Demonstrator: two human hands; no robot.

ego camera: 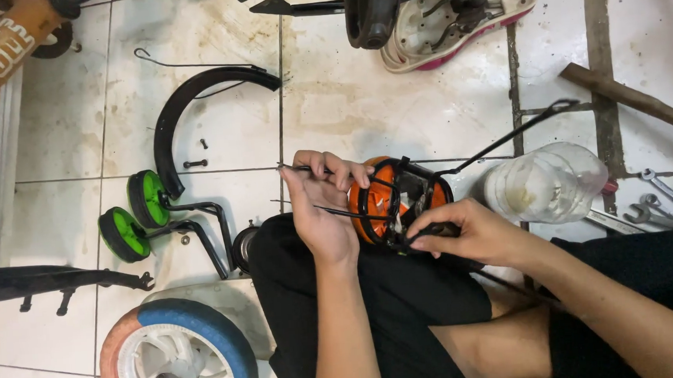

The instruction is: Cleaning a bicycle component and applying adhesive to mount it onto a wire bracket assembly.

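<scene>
Item, centre of view on the lap: an orange plastic part caged in a black wire bracket (398, 201), with the left hand (320, 205) at its 9 o'clock, fingers curled shut around a thin black metal rod (305, 168), and the right hand (465, 232) at its 4 o'clock, fingertips pinched narrow on the bracket's lower black edge. Surrounding stock on the white tiled floor (394, 109): a clear plastic jar (547, 184) at 3 o'clock just beside the bracket, steel spanners (660, 203) further at 3 o'clock, a curved black mudguard (187, 112) at 10 o'clock, two green-and-black training wheels (134, 215) at 9 o'clock, and a blue-tyred white wheel (180, 358) at 7 o'clock.
</scene>
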